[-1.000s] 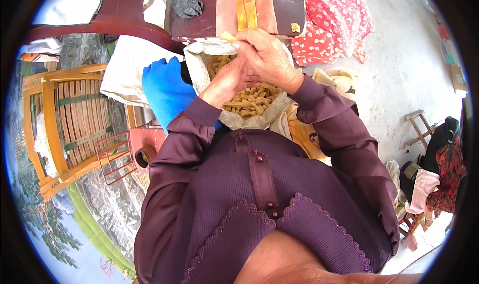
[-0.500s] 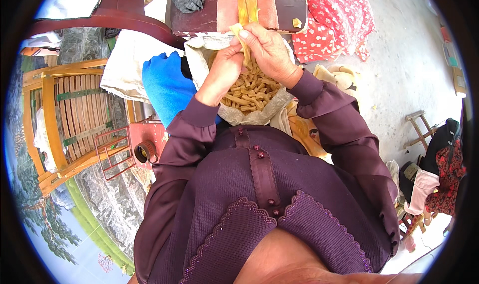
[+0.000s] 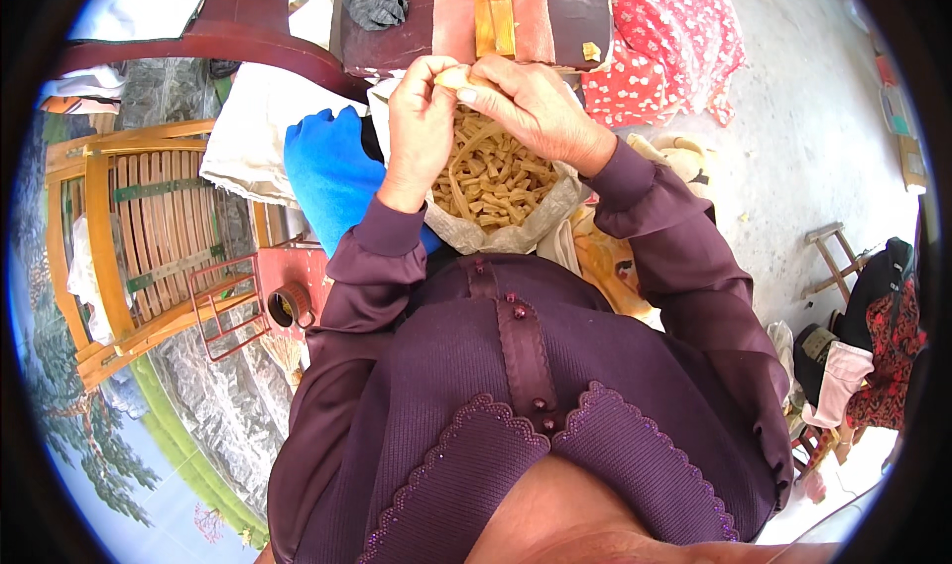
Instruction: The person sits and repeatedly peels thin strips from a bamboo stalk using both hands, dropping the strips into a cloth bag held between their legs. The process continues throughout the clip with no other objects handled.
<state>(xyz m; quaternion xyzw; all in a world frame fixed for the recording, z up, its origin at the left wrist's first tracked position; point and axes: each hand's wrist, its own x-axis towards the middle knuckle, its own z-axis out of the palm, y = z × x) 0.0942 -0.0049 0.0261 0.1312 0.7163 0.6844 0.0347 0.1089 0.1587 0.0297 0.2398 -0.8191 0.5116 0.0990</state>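
Both of my hands are raised over an open whitish sack of short tan strips. My left hand pinches one end of a pale yellow strip. My right hand grips the same strip from the other side, thumb pressed against it. The strip's exact kind does not show. Below the left hand a longer thin piece lies along the heap; whether it joins the held strip I cannot tell. Just beyond the hands a yellow wooden slat rests on a pink cloth.
The cloth covers part of a dark red seat or box top, with a crumpled grey rag on its left. Blue cloth hangs left of the sack. A brown mug stands near a wooden slatted chair. Red flowered fabric lies right.
My hands have come slightly nearer and the left has turned upright. The strip, upright between them before, now shows only as a short bit. A longer thin piece now shows on the heap.
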